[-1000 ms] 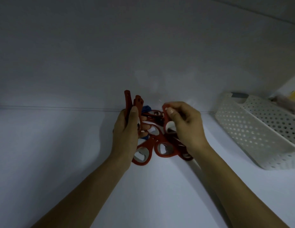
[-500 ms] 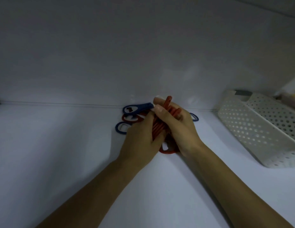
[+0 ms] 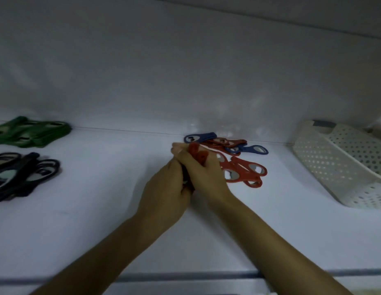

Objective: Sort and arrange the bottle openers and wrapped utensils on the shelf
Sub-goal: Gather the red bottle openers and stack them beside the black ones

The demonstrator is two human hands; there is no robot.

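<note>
Head view: both hands meet mid-shelf (image 3: 270, 231), the left hand (image 3: 166, 192) and right hand (image 3: 203, 175) closed together around a bunch of red openers (image 3: 197, 154). More red openers (image 3: 242, 170) lie just right, mixed with blue openers (image 3: 252, 149) by the far wall. Green openers (image 3: 34, 132) and dark openers (image 3: 21, 175) sit far left; a white basket (image 3: 325, 165) stands right.

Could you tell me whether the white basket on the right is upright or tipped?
Tipped: the basket leans on the shelf, one side raised, so its perforated inside faces the camera.
</note>
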